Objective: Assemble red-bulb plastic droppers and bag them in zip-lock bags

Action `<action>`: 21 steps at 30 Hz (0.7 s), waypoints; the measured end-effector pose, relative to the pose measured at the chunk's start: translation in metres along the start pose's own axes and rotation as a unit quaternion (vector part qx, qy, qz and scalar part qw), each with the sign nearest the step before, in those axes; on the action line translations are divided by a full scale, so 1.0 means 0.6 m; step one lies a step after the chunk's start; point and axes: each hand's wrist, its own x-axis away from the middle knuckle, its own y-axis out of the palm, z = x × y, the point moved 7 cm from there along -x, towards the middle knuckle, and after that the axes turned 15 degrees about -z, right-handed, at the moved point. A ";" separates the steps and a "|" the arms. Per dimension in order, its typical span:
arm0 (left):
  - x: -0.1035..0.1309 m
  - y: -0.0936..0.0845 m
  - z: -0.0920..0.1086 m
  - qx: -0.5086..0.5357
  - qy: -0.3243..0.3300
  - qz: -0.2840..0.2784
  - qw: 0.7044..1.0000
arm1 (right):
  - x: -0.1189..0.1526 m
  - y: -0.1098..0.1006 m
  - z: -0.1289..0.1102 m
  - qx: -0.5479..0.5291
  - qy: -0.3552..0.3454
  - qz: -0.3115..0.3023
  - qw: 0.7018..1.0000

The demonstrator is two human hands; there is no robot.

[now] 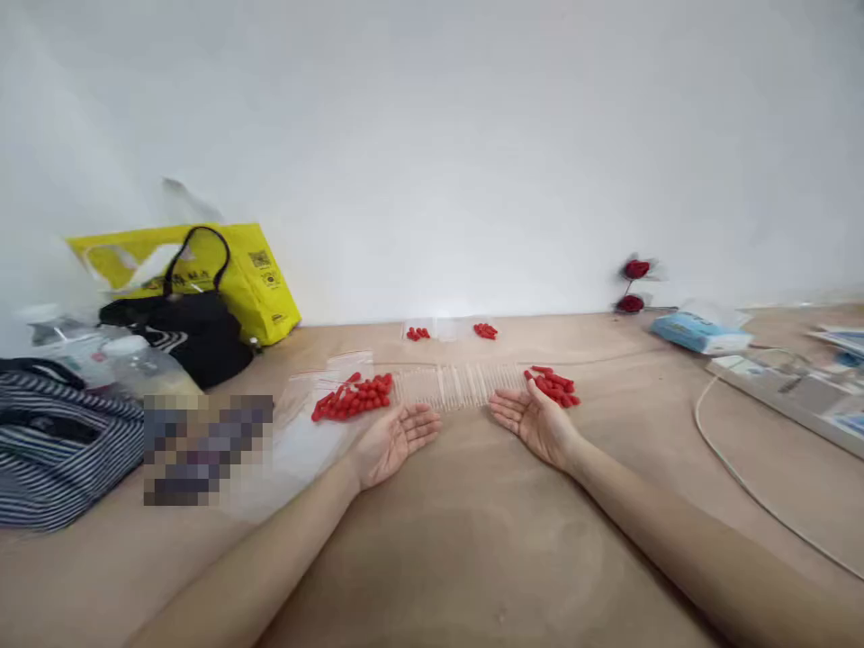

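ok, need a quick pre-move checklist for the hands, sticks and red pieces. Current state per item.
1. Left hand free: ok, open, palm showing, holding nothing.
2. Right hand free: ok, also open and holding nothing.
3. Sticks laid out in a row: ok, side by side between the near-left pile and near-right pile of red pieces.
4. Red pieces all in one place: not ok, there is also a far-left cluster and a far-right cluster near the wall.
5. Right hand off the near-right pile: cannot tell, they overlap in this view.
6. Stick count: cannot tell, too fine and blurred.
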 end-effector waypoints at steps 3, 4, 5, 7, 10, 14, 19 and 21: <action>-0.003 -0.002 -0.001 -0.004 -0.004 -0.009 1.000 | 0.000 0.006 0.003 0.010 -0.001 -0.017 1.000; -0.003 -0.002 -0.001 -0.009 -0.005 -0.012 1.000 | 0.000 0.008 0.004 0.014 -0.002 -0.023 1.000; -0.003 -0.003 -0.001 -0.012 -0.006 -0.015 1.000 | -0.001 0.010 0.006 0.019 -0.002 -0.031 0.999; -0.002 -0.003 0.000 -0.022 -0.005 -0.021 1.000 | -0.002 0.013 0.010 0.029 -0.002 -0.043 0.999; -0.001 -0.005 0.013 -0.145 0.006 -0.007 0.989 | -0.004 0.013 0.013 0.071 -0.008 -0.048 0.996; -0.012 0.003 0.059 -0.526 0.028 0.080 0.846 | -0.010 0.011 -0.022 0.309 -0.040 -0.028 0.950; -0.056 0.025 0.097 -0.657 0.042 0.145 0.738 | -0.018 0.000 -0.127 0.628 -0.086 0.076 0.770; -0.077 0.030 0.104 -0.692 0.031 0.180 0.698 | -0.021 -0.014 -0.160 0.715 -0.054 0.151 0.681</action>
